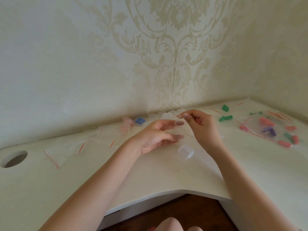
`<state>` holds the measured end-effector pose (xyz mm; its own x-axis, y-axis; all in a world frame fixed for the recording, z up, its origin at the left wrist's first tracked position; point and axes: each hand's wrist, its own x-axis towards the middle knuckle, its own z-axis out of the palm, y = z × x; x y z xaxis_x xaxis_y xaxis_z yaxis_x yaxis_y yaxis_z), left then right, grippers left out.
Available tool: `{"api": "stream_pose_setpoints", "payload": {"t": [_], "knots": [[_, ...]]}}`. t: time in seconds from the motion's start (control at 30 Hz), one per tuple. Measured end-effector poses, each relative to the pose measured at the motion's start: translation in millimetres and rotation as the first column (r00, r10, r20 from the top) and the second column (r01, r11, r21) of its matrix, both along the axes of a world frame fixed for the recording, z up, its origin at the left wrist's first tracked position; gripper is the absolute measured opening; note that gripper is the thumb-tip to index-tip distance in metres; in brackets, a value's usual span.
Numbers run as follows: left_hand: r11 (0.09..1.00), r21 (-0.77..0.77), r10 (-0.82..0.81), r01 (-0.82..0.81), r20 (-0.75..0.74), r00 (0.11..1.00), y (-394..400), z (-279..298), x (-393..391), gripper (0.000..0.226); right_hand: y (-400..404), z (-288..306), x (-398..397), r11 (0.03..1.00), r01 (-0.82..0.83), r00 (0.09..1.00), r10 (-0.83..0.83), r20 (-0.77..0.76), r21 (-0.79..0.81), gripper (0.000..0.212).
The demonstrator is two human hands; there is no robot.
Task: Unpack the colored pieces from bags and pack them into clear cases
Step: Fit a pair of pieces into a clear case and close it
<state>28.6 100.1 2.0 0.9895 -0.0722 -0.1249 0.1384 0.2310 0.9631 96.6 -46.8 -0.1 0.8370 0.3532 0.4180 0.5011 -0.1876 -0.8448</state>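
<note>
A closed clear case (185, 151) lies flat on the white desk (150, 177), just below the hands. A clear bag (179, 125), nearly invisible, is held upright between them: pinched by the left hand (156, 135) low and the right hand (198, 124) at its top. No writing can be read. Farther right, coloured pieces (266, 129) are scattered beneath patterned wallpaper (166, 47).

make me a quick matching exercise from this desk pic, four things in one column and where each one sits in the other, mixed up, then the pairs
Things:
1. green pieces
2. case with blue pieces
3. round hole
4. empty clear case

Places:
A. desk's far left
B. on the desk below the hands
C. by the wall, left of the hands
D. right of the hands, loose on the desk

Pairs: 1-D, 2-C, 3-A, 4-B
</note>
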Motion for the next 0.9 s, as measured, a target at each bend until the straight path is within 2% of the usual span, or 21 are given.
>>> {"api": "stream_pose_setpoints", "payload": {"t": [0.1,0.2,0.3,0.33,0.43,0.53,0.7,0.9], "knots": [[0.996,0.056,-0.066,0.068,-0.032,0.997,-0.8,0.0,-1.4,0.042,-2.6,-0.7,1.9,0.998,0.065,0.996,-0.065,-0.064,-0.012,0.022],[0.999,-0.021,0.024,-0.025,-0.039,0.999,-4.5,0.1,0.0,0.044,-1.8,-1.0,3.9,0.996,0.086,0.982,-0.085,-0.167,-0.002,0.026],[0.975,-0.11,0.192,-0.191,-0.005,0.981,-2.9,-1.5,3.8,0.051,0.1,0.0,6.8,0.982,0.021,0.916,0.057,-0.398,0.189,0.039],[0.964,-0.116,0.242,-0.238,0.018,0.97,-1.5,-2.4,4.9,0.052,0.7,0.3,6.8,0.967,-0.008,0.894,0.121,-0.432,0.255,0.043],[0.94,-0.124,0.329,-0.318,0.076,0.941,1.1,-3.3,6.2,0.049,0.8,0.5,5.3,0.935,-0.048,0.887,0.201,-0.415,0.35,0.047],[0.931,-0.146,0.35,-0.335,0.09,0.932,2.7,-2.9,6.8,0.038,-1.0,-0.6,3.7,0.931,-0.05,0.916,0.187,-0.354,0.362,0.036],[0.931,-0.089,0.362,-0.354,0.084,0.929,-1.6,-5.0,8.5,0.033,-0.2,1.2,-3.3,0.922,-0.098,0.954,0.194,-0.227,0.373,0.017],[0.884,-0.046,0.466,-0.465,-0.001,0.885,2.2,-4.7,11.9,0.017,-3.0,4.5,-5.2,0.949,-0.051,0.949,0.144,-0.282,0.31,0.011]]}}
